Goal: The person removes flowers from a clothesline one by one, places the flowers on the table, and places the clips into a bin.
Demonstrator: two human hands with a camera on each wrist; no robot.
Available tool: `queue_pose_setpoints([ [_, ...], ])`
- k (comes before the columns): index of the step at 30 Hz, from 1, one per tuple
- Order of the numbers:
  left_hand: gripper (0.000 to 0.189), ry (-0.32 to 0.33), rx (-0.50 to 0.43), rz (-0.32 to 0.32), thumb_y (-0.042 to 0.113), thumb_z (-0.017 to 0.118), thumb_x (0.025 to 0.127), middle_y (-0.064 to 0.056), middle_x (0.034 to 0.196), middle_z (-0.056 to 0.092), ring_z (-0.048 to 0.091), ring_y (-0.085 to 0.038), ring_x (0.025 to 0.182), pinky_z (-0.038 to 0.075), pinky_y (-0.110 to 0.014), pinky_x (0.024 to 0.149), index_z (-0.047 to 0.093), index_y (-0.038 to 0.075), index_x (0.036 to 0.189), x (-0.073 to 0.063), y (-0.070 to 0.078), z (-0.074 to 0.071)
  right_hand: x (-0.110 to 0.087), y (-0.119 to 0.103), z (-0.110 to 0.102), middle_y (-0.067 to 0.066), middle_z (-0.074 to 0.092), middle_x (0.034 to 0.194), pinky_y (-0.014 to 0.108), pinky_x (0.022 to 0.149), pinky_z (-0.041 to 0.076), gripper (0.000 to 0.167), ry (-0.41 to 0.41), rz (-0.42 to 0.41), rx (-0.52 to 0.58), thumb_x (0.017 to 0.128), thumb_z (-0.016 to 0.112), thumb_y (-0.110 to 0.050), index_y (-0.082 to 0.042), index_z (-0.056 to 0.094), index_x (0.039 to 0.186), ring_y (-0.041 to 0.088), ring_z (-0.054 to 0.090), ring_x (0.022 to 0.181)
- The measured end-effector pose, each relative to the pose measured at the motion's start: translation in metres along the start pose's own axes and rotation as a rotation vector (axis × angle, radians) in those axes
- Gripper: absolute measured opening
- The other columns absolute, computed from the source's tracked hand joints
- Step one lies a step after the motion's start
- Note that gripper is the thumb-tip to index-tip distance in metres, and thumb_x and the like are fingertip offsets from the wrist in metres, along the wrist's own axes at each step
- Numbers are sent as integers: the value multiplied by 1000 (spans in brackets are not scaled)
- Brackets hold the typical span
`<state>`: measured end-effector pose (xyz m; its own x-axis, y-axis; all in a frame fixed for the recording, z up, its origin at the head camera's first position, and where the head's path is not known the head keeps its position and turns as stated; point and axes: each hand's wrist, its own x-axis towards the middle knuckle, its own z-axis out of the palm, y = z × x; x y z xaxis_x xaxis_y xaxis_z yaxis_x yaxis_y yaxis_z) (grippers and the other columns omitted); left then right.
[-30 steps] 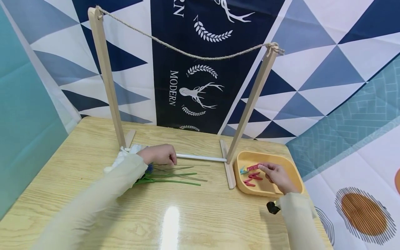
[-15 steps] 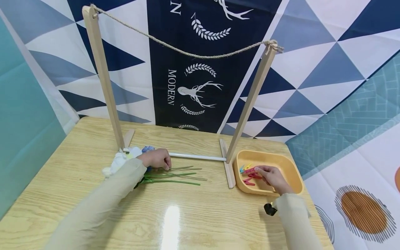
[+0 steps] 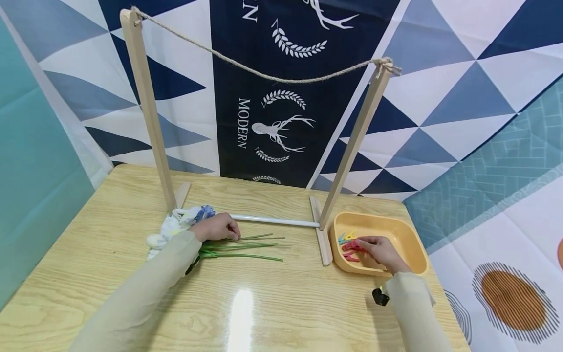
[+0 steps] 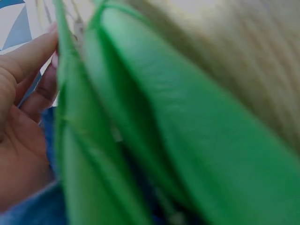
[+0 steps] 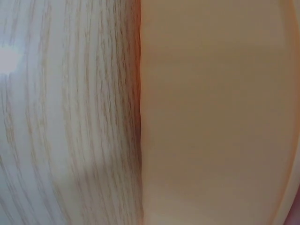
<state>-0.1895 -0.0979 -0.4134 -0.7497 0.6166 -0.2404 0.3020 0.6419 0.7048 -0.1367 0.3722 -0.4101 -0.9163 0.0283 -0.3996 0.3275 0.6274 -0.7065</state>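
In the head view my left hand (image 3: pixel 217 227) is over the artificial flowers at the left, with thumb and fingertips pinching a thin stem (image 3: pixel 256 236). Blue petals (image 3: pixel 205 212) and white petals (image 3: pixel 171 227) show beyond the wrist. The left wrist view has green leaves (image 4: pixel 178 103) close up, beside the curled fingers (image 4: pixel 35 56). Over at the right, my right hand (image 3: pixel 381 252) reaches into a yellow basin (image 3: pixel 398 227) and pinches a red clothespin (image 3: pixel 350 245). Another red clothespin (image 3: pixel 350 256) lies just below it, with a blue one (image 3: pixel 341 238) and a yellow one (image 3: pixel 350 235) behind.
Two wooden posts (image 3: pixel 147 102) rise from feet on the table (image 3: pixel 264 303), joined low by a white rod (image 3: pixel 277 221). A twine rope (image 3: pixel 281 79) sags between their tops. The basin stands right of the right post (image 3: pixel 356 142). A patterned cloth (image 3: pixel 268 161) hangs behind.
My right hand has lowered the red clothespin toward the others in the basin, uncovering the yellow one. My left hand has shifted slightly left and down, so the blue petals show more.
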Motion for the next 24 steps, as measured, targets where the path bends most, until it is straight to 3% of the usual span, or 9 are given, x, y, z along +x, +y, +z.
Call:
queue_pose_setpoints([
  [5,12,21,-21,18,12,63,89,-3,90,71,61,-9,78,50,-27,73,74,8,93,-4,-1,2,1,-1,1,-3,50,64,22,43,31,49,-9,16,-20,93,57,-36,2,59,122,8,35,47],
  [12,12,108,4,23,15,63,89,-1,88,69,58,-8,72,49,-29,71,73,10,93,-5,4,1,7,3,3,-4,52,64,23,43,30,56,1,34,-63,89,60,-45,1,61,121,8,33,46],
  [19,12,153,36,-10,17,63,90,1,87,68,54,-8,66,47,-28,68,72,11,95,-5,11,2,7,5,2,1,60,81,23,49,34,57,7,19,-94,89,59,-45,3,61,119,11,43,64],
  [24,12,165,19,-5,15,62,90,0,87,68,52,-9,64,46,-29,67,71,9,96,-6,13,1,1,1,2,6,64,84,23,50,35,52,2,4,-116,90,60,-40,5,61,115,12,46,63],
])
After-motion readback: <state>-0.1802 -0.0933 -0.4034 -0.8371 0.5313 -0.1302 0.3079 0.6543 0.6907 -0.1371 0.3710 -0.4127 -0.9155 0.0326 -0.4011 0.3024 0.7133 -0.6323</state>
